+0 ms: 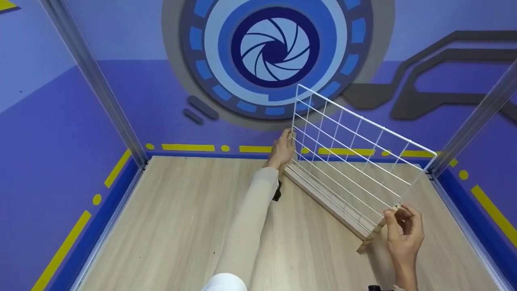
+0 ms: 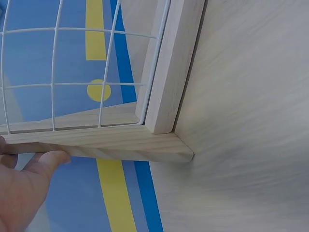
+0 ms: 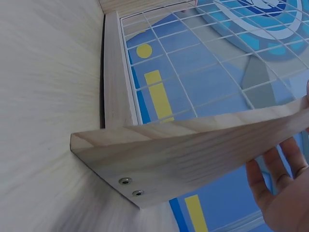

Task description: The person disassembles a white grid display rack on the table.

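A white wire grid [image 1: 361, 117] stands upright in a wooden frame on the table, set at a slant. Along its bottom runs a wooden rail [image 1: 323, 199], with a side board at each end. My left hand [image 1: 281, 148] grips the far side board [image 2: 120, 142]; in the left wrist view its thumb lies against the board's edge, and some fingers are cut off. At the near end my right hand [image 1: 406, 232] holds the other side board [image 3: 193, 150] near its top, between thumb and fingers. Two metal screws [image 3: 125, 181] show low on that board's outer face.
The wood-grain table [image 1: 181, 226] is bounded by a printed blue back wall [image 1: 133, 93] and by side walls. Metal posts [image 1: 101, 89] rise at the back corners. A black strap [image 1: 277, 191] sits at the left wrist.
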Action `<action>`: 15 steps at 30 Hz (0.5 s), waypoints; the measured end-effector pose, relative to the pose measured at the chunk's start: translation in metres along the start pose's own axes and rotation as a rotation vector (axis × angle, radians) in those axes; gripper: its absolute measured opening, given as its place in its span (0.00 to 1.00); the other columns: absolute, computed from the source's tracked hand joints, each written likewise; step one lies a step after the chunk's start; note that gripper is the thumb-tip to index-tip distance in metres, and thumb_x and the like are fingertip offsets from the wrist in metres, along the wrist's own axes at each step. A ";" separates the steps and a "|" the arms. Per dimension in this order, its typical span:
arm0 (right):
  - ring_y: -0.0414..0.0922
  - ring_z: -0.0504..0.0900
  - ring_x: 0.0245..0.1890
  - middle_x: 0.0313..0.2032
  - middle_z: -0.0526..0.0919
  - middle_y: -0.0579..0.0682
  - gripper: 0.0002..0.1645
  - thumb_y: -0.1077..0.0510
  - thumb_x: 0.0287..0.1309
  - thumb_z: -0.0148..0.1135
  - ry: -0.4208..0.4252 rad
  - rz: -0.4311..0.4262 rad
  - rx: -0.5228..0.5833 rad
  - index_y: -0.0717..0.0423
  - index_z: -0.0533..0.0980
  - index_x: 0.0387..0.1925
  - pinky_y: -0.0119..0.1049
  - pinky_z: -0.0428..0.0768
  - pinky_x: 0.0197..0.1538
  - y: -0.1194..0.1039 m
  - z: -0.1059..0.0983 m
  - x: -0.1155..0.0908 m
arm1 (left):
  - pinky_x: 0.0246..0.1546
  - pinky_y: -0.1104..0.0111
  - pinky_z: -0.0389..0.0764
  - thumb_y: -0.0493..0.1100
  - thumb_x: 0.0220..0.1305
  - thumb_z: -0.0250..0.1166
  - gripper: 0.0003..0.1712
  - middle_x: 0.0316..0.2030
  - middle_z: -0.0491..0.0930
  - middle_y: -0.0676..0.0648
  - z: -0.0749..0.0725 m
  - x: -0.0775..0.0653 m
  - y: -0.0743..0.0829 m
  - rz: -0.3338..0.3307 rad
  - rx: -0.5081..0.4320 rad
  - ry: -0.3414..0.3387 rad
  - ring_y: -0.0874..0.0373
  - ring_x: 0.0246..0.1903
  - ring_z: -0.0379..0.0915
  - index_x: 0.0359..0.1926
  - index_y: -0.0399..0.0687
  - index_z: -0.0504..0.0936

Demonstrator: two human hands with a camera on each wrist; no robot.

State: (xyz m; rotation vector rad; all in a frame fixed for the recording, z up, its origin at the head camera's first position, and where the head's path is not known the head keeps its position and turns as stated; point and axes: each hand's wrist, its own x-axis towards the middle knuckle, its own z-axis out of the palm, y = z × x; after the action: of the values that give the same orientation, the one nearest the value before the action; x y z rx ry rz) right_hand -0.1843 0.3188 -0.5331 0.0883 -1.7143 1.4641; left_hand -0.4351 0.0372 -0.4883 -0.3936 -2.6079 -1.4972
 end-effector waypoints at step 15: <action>0.45 0.80 0.34 0.34 0.79 0.58 0.23 0.83 0.45 0.61 0.066 -0.188 0.178 0.85 0.69 0.46 0.29 0.78 0.41 0.015 -0.001 0.001 | 0.50 0.64 0.78 0.42 0.81 0.42 0.22 0.62 0.76 0.46 0.020 0.007 0.012 -0.042 -0.150 0.008 0.57 0.48 0.76 0.70 0.50 0.66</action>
State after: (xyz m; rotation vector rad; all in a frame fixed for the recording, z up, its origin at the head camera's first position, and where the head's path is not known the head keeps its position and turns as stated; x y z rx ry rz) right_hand -0.1927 0.3248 -0.5443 0.2859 -1.4779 1.4594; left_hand -0.4381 0.0616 -0.4873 -0.3471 -2.5212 -1.7100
